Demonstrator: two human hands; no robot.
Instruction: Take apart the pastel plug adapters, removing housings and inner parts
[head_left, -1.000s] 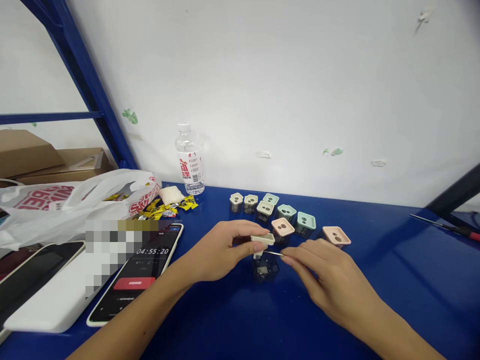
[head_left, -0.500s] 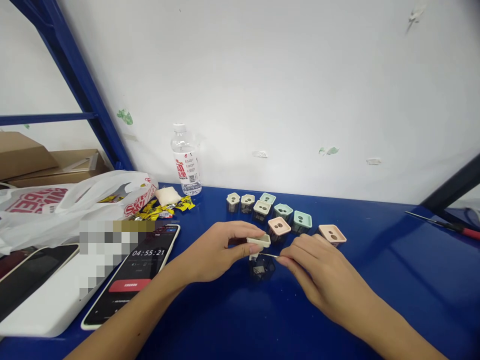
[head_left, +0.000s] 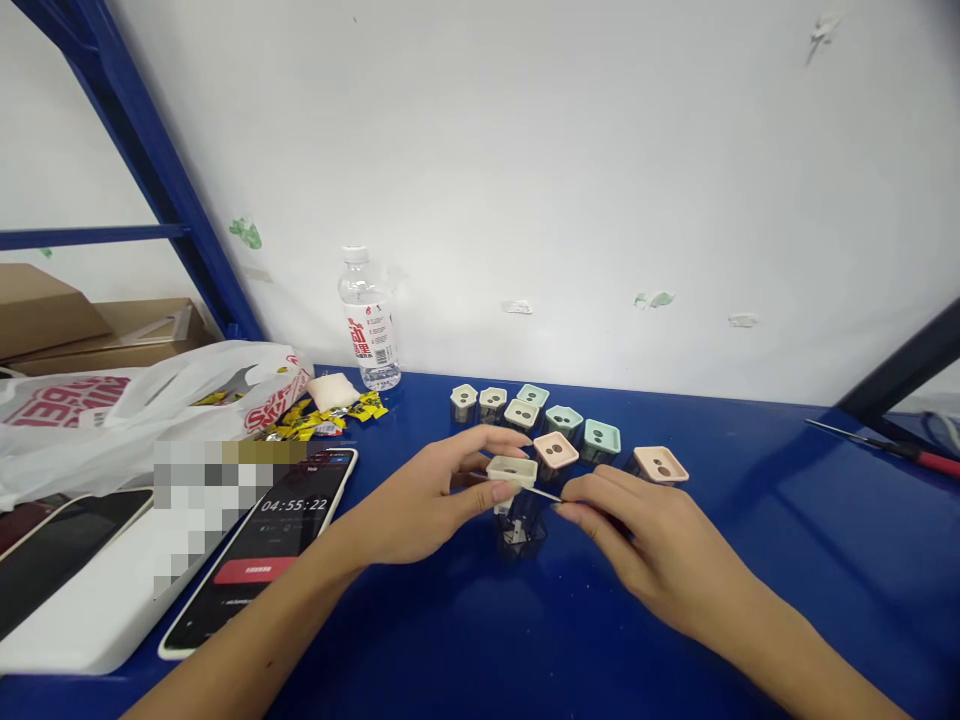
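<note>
My left hand (head_left: 435,495) pinches the cream top (head_left: 513,470) of a two-hole pencil sharpener between thumb and fingers. Beneath it, a dark see-through sharpener bin (head_left: 519,532) stands on the blue table, with a small pale piece visible inside. My right hand (head_left: 637,535) is closed around a slim metal tool (head_left: 541,494); its tip meets the near right edge of the cream top, and its handle is hidden in my fingers. Just behind are a peach sharpener (head_left: 556,451) and a mint sharpener (head_left: 601,438). Another peach sharpener (head_left: 661,464) sits beyond my right hand.
More cream and mint sharpeners (head_left: 523,414) stand towards the wall. A water bottle (head_left: 369,330), yellow wrappers (head_left: 300,420) and a plastic bag (head_left: 172,400) are on the left. A phone (head_left: 262,550) lies by my left forearm. A red-handled screwdriver (head_left: 885,446) lies far right.
The cream top has tilted so its upper face shows more. The metal tool's tip has risen from below the top to its edge. The view has shifted slightly.
</note>
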